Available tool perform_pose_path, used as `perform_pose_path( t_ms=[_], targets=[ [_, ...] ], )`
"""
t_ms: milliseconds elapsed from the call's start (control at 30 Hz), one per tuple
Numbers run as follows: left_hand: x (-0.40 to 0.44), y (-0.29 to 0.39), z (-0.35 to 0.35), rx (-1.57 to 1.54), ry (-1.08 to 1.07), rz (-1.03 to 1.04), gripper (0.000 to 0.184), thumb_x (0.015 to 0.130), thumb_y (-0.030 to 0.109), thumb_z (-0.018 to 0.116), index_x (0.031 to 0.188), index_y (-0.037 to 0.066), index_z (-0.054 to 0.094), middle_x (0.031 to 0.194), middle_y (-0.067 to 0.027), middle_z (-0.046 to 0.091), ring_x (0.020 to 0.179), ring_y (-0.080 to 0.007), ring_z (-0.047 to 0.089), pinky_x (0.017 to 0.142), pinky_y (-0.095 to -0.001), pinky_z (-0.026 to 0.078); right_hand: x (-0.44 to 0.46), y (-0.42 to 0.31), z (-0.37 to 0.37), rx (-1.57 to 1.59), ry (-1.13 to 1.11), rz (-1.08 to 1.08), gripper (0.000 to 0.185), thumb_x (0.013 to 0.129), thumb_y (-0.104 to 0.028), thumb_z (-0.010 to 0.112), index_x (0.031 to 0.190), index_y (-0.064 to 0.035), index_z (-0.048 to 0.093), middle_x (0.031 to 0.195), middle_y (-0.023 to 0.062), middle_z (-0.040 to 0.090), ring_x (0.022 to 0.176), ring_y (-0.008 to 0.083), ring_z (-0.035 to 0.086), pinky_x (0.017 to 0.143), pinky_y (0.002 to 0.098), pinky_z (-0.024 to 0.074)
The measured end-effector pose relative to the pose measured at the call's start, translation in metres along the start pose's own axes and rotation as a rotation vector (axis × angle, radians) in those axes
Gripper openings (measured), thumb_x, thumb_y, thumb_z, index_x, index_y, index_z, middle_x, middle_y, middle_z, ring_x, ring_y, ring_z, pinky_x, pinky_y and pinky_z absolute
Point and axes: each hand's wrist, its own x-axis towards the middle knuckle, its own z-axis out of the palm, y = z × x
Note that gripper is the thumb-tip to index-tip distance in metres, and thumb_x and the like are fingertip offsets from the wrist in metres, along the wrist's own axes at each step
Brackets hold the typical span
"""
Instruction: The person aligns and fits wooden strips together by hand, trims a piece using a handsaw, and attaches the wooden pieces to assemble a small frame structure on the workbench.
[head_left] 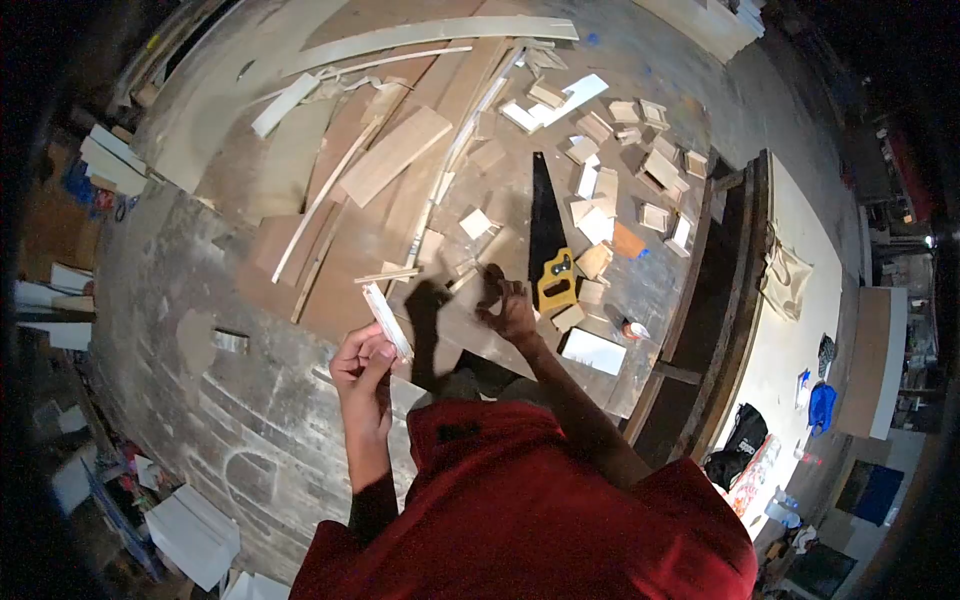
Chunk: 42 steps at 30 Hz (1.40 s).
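Observation:
My left hand (364,366) pinches a short, pale wooden strip (388,320) between thumb and fingers, its far end pointing up and away. My right hand (508,312) is raised over the work surface, fingers curved and apart, with nothing visible in them. Just right of it lies a handsaw (546,215) with a black blade and a yellow handle. Thin sticks (388,275) rest beyond the strip. Small wood offcuts (597,222) are scattered past the saw, and a white rectangular piece (594,351) lies near my right forearm.
A wide board (396,155) and long thin strips lie across brown sheets at the upper left. A small white bottle (633,329) stands near the right edge. Beyond a dark gap, a second table (800,225) holds a cloth bag (786,278) and a black bag (738,447).

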Motion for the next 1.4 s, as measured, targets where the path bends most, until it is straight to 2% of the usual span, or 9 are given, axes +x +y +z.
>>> perform_pose_path(
  t_ms=[100,167,433,500,633,733,1000,1233,1400],
  targets=[
    [0.008,0.006,-0.018,0.006,0.017,0.021,0.026,0.088,0.006,0.066,0.114,0.001,0.063,0.098,-0.0038,0.067,0.085,-0.0120,0.062,0.075,-0.0269,0.051,0.020,-0.034,0.009,-0.052,0.013,-0.041,0.086,0.072,-0.036,0.082,0.139,-0.0036,0.040,0.131,0.0231,0.048,0.114,0.0415,0.051,0.093,0.0520,0.0446],
    [0.015,0.006,-0.027,-0.016,0.045,0.023,0.026,0.088,0.006,0.067,0.113,0.001,0.063,0.097,-0.0031,0.067,0.084,-0.0112,0.062,0.075,-0.0255,0.051,0.026,-0.044,0.017,-0.101,-0.121,0.270,0.097,0.069,-0.041,0.082,0.144,-0.0050,0.031,0.129,0.0230,0.047,0.114,0.0440,0.049,0.094,0.0543,0.0425],
    [0.032,0.016,-0.046,-0.084,0.037,0.005,0.026,0.087,-0.002,0.066,0.113,-0.002,0.063,0.098,-0.0063,0.069,0.085,-0.0106,0.064,0.076,-0.0236,0.051,0.036,-0.053,0.011,-0.193,-0.132,0.134,0.089,0.066,-0.044,0.080,0.135,-0.0031,0.043,0.125,0.0224,0.050,0.112,0.0418,0.050,0.097,0.0536,0.0405],
    [0.037,0.019,-0.045,-0.084,0.027,0.005,0.026,0.087,-0.002,0.065,0.113,-0.002,0.063,0.097,-0.0063,0.069,0.085,-0.0107,0.064,0.076,-0.0236,0.052,0.038,-0.047,0.011,-0.124,-0.312,0.241,0.087,0.067,-0.047,0.081,0.132,-0.0026,0.046,0.129,0.0218,0.049,0.114,0.0398,0.048,0.099,0.0518,0.0392],
    [0.043,0.018,-0.036,-0.085,-0.011,0.010,0.026,0.087,-0.002,0.066,0.112,-0.002,0.064,0.097,-0.0070,0.070,0.083,-0.0111,0.065,0.074,-0.0247,0.053,0.026,-0.037,-0.001,-0.119,-0.173,0.104,0.075,0.071,-0.039,0.083,0.126,-0.0010,0.048,0.122,0.0187,0.055,0.108,0.0326,0.055,0.093,0.0461,0.0456],
    [0.047,0.009,-0.029,-0.096,-0.077,-0.020,0.025,0.087,-0.001,0.066,0.111,-0.002,0.064,0.099,-0.0079,0.071,0.083,-0.0113,0.066,0.073,-0.0252,0.053,0.021,-0.052,-0.041,0.633,-0.136,0.279,0.051,0.079,-0.010,0.080,0.118,-0.0001,0.048,0.089,0.0074,0.062,0.082,0.0156,0.063,0.074,0.0308,0.0514],
    [0.038,0.000,0.007,-0.066,-0.126,-0.068,0.024,0.087,-0.002,0.066,0.111,-0.001,0.065,0.100,-0.0090,0.071,0.084,-0.0120,0.066,0.074,-0.0271,0.055,-0.006,-0.076,-0.105,1.492,-0.188,0.349,0.053,0.082,0.003,0.073,0.128,-0.0031,0.048,0.091,0.0074,0.062,0.071,0.0172,0.064,0.061,0.0293,0.0525],
    [0.019,-0.017,0.037,-0.065,-0.160,-0.099,0.026,0.086,-0.005,0.064,0.111,-0.002,0.064,0.100,-0.0100,0.071,0.087,-0.0135,0.067,0.075,-0.0269,0.056,-0.019,-0.079,-0.159,1.660,-0.208,0.195,0.055,0.083,-0.008,0.078,0.129,-0.0057,0.047,0.090,0.0041,0.061,0.068,0.0133,0.059,0.055,0.0278,0.0503],
    [0.002,-0.023,0.071,0.004,-0.198,-0.142,0.029,0.084,-0.006,0.065,0.113,-0.003,0.063,0.101,-0.0110,0.070,0.087,-0.0144,0.067,0.074,-0.0264,0.056,-0.030,-0.065,-0.184,1.616,-0.092,0.211,0.042,0.091,-0.011,0.069,0.127,-0.0065,0.050,0.094,0.0014,0.062,0.070,0.0117,0.062,0.052,0.0281,0.0511]
  ],
)
